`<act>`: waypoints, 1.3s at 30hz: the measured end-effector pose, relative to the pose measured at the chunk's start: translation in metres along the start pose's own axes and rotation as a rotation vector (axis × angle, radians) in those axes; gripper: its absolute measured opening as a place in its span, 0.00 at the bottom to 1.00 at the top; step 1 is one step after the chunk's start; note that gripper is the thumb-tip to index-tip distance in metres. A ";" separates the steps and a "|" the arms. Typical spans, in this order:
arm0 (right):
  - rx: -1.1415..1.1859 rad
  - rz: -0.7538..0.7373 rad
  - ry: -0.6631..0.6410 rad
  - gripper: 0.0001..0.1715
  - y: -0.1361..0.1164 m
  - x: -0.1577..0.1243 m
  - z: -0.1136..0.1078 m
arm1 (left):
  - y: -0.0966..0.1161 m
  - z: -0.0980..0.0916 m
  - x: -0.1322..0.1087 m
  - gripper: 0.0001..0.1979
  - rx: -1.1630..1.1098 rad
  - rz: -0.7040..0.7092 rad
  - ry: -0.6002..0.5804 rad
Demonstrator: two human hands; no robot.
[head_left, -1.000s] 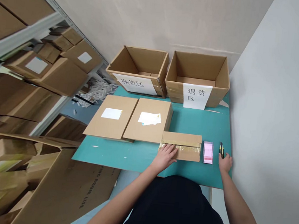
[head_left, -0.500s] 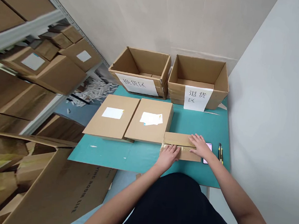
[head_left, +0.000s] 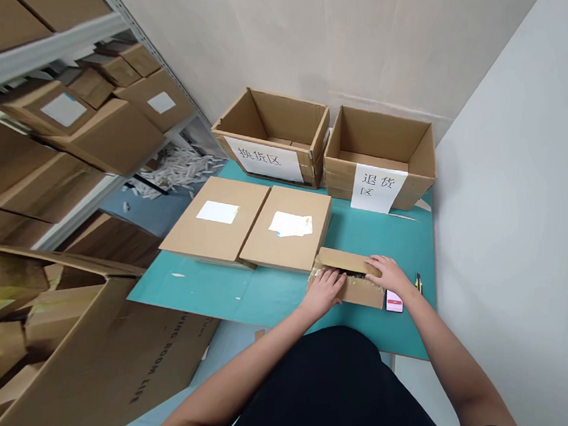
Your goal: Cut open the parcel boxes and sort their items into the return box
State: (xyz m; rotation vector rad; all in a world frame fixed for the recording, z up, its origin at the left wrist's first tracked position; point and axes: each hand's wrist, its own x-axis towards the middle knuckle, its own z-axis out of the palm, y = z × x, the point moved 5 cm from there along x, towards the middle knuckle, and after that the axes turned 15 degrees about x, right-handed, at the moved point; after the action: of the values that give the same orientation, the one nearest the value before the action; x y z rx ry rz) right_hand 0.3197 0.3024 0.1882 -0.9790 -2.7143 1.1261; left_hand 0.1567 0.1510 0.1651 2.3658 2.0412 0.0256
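Observation:
A small taped cardboard box [head_left: 357, 288] lies at the near edge of the teal table [head_left: 266, 292]. Its far flap is lifted a little, and a dark gap shows under it. My left hand [head_left: 325, 289] presses on the near left part of the box, fingers curled at the gap. My right hand [head_left: 387, 272] grips the raised far flap from the right. A phone [head_left: 395, 301] lies just right of the box, partly under my right wrist. A yellow and black utility knife [head_left: 418, 283] lies further right.
Two flat closed boxes [head_left: 253, 223] with white labels lie side by side mid-table. Two open cartons with paper signs [head_left: 272, 131] [head_left: 380, 152] stand at the back. Shelves with stacked boxes [head_left: 72, 119] fill the left. A large open carton [head_left: 100, 349] stands on the floor, near left. A wall runs along the right.
My right hand left the knife, crossed over the phone and took the small box's far flap. The flap has lifted, opening a gap. My left hand stayed on the box.

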 end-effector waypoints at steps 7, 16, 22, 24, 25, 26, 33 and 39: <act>0.117 0.057 0.033 0.25 -0.004 0.003 -0.016 | 0.004 -0.016 -0.005 0.31 0.047 -0.009 0.059; 0.129 0.173 0.203 0.14 0.010 0.024 -0.046 | 0.010 -0.026 -0.023 0.12 0.004 0.078 -0.003; 0.168 0.143 0.281 0.16 0.021 0.031 -0.047 | 0.019 -0.025 -0.028 0.10 -0.036 0.141 -0.017; 0.183 0.158 0.309 0.16 0.028 0.034 -0.049 | 0.023 -0.026 -0.028 0.10 -0.043 0.153 -0.016; 0.190 0.166 0.320 0.15 0.032 0.037 -0.051 | 0.025 -0.027 -0.028 0.10 -0.045 0.157 -0.022; 0.197 0.174 0.330 0.15 0.036 0.040 -0.052 | 0.026 -0.028 -0.028 0.10 -0.045 0.159 -0.031; 0.212 0.241 0.449 0.13 0.062 0.060 -0.046 | 0.033 -0.026 -0.033 0.08 -0.058 0.188 -0.077; 0.207 0.274 0.529 0.19 0.071 0.068 -0.031 | 0.030 -0.014 -0.038 0.09 -0.221 0.180 -0.120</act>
State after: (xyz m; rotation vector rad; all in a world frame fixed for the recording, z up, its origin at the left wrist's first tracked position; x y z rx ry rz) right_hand 0.3116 0.3984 0.1512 -1.4042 -2.0541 0.9772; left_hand 0.1808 0.1093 0.1799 2.3423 1.6743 0.1027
